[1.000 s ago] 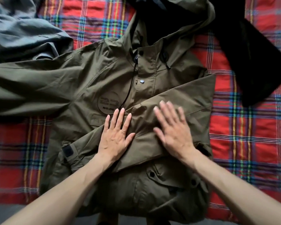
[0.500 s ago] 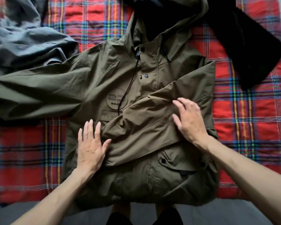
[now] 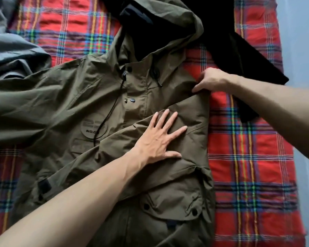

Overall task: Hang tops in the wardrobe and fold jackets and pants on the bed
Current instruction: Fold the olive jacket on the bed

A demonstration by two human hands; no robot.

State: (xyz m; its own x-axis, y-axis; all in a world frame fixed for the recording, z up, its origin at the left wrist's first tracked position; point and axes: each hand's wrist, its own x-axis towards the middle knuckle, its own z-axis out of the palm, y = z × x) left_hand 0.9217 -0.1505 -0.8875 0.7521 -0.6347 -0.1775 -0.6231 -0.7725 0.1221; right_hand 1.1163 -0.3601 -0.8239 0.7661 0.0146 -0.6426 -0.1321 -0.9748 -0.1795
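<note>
An olive hooded jacket (image 3: 75, 97) lies front-up on the bed's red plaid blanket (image 3: 248, 157). Its right sleeve (image 3: 114, 163) is folded diagonally across the chest; the other sleeve stretches out to the left. My left hand (image 3: 159, 139) presses flat with spread fingers on the folded sleeve near the jacket's right side. My right hand (image 3: 210, 80) is at the jacket's right shoulder corner, fingers curled and pinching the fabric there. The hood lies at the top, opened onto black cloth.
A black garment (image 3: 239, 56) lies at the top right, partly under the hood. A grey garment (image 3: 9, 49) is bunched at the top left. The blanket's right edge meets a pale grey floor (image 3: 303, 68).
My left hand moved from the jacket's lower left onto the folded sleeve at centre right. My right hand left the sleeve and went up to the shoulder corner, where it now pinches fabric.
</note>
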